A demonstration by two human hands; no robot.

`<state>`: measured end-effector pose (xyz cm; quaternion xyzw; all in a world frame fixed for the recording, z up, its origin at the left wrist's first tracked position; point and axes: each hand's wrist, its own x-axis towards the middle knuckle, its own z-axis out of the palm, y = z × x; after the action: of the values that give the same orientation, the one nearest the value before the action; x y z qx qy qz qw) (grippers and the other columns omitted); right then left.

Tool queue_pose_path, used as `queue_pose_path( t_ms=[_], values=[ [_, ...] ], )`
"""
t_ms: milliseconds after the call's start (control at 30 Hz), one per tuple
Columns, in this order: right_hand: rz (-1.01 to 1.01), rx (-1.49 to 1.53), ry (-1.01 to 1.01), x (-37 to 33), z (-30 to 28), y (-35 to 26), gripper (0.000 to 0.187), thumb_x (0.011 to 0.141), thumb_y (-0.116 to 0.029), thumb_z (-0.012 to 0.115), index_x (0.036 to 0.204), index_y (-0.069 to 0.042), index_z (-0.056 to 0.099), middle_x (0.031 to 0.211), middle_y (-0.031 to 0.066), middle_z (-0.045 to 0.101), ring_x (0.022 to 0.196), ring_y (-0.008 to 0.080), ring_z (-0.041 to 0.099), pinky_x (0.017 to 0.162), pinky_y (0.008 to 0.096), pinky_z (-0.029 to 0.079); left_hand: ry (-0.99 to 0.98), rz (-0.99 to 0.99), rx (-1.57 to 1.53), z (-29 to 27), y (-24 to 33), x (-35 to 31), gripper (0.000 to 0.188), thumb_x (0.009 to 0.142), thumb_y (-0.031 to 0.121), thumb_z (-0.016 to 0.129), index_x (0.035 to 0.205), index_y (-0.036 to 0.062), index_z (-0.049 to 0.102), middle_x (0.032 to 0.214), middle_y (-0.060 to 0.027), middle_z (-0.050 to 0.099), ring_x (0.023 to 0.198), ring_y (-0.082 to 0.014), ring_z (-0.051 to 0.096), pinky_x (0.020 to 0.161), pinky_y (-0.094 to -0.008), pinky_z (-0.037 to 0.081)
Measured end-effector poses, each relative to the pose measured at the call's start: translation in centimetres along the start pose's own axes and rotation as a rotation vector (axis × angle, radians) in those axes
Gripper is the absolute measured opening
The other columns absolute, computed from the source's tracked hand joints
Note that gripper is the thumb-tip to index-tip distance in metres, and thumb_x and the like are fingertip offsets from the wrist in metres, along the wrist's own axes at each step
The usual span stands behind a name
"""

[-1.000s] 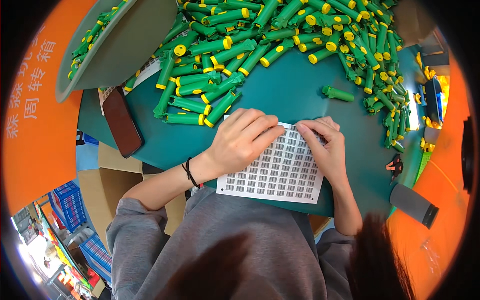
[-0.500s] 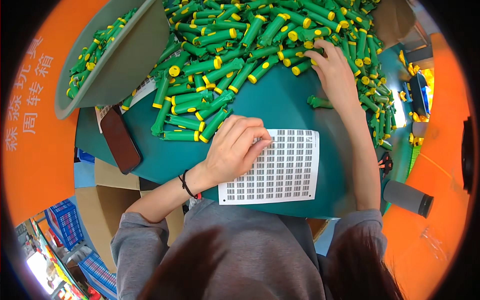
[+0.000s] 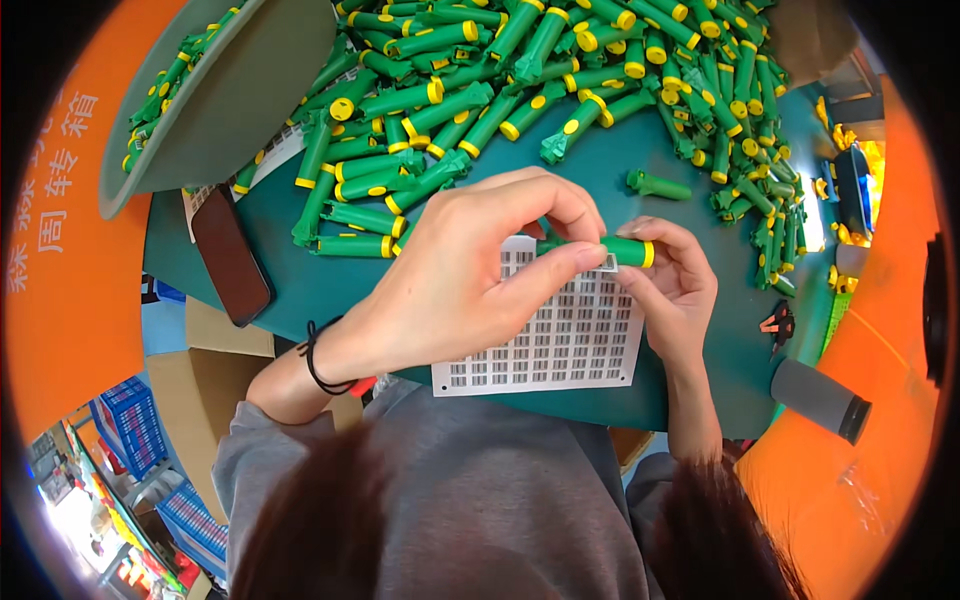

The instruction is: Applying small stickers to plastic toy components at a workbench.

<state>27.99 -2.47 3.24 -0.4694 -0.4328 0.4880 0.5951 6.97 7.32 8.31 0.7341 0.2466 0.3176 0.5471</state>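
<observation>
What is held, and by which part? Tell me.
The right hand holds a tube by its yellow-capped end; the left hand, a sticker by the part under its thumb.

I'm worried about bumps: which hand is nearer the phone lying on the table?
Left: the left hand is right of the phone, apart from it; the right hand is farther right, holding a green tube.

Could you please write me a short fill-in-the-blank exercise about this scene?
1. The green tube in the right hand has an end cap coloured ____.
2. The hand with a black band at its wrist is the person's ____ one.
3. The grey cylinder lies to the ____ of the printed sheet.

Missing words: yellow; left; right
</observation>
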Motion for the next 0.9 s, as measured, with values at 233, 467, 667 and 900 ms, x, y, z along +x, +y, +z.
queue_pose_path(
  t_ms=[233,467,667,900],
  values=[
    [-0.189,-0.033,-0.105,-0.7,-0.4,0.5,0.036,0.084,0.017,0.066,0.118,0.006,0.061,0.123,0.0157,0.057,0.116,0.0219,0.059,0.097,0.0339,0.054,-0.090,-0.115,0.087,0.5,0.4,0.6,0.007,0.089,0.004,0.070,0.093,0.0003,0.066,0.097,-0.0069,0.070,0.086,-0.0132,0.064,0.079,-0.0276,0.051],
    [-0.076,0.006,-0.059,-1.7,0.1,0.2,0.039,0.082,0.015,0.069,0.119,0.009,0.059,0.124,0.0190,0.059,0.115,0.0254,0.061,0.098,0.0361,0.054,-0.173,-0.099,0.152,0.7,0.9,0.8,0.008,0.089,0.003,0.070,0.093,-0.0015,0.066,0.095,-0.0085,0.069,0.086,-0.0159,0.066,0.080,-0.0286,0.053],
    [-0.126,-0.060,-0.069,-1.6,0.2,0.1,0.039,0.082,0.016,0.069,0.120,0.009,0.060,0.125,0.0197,0.060,0.115,0.0264,0.062,0.098,0.0372,0.056,-0.159,-0.081,0.182,0.9,0.8,0.7,0.009,0.088,0.003,0.070,0.093,-0.0019,0.065,0.095,-0.0089,0.069,0.086,-0.0172,0.067,0.081,-0.0293,0.054],
    [-0.134,-0.073,-0.060,-1.7,0.2,0.1,0.037,0.083,0.014,0.069,0.119,0.007,0.062,0.124,0.0188,0.061,0.115,0.0258,0.063,0.097,0.0368,0.057,-0.141,-0.080,0.229,1.1,1.0,0.6,0.010,0.088,0.004,0.070,0.093,-0.0021,0.064,0.094,-0.0086,0.068,0.085,-0.0185,0.068,0.081,-0.0304,0.054]
  ],
)
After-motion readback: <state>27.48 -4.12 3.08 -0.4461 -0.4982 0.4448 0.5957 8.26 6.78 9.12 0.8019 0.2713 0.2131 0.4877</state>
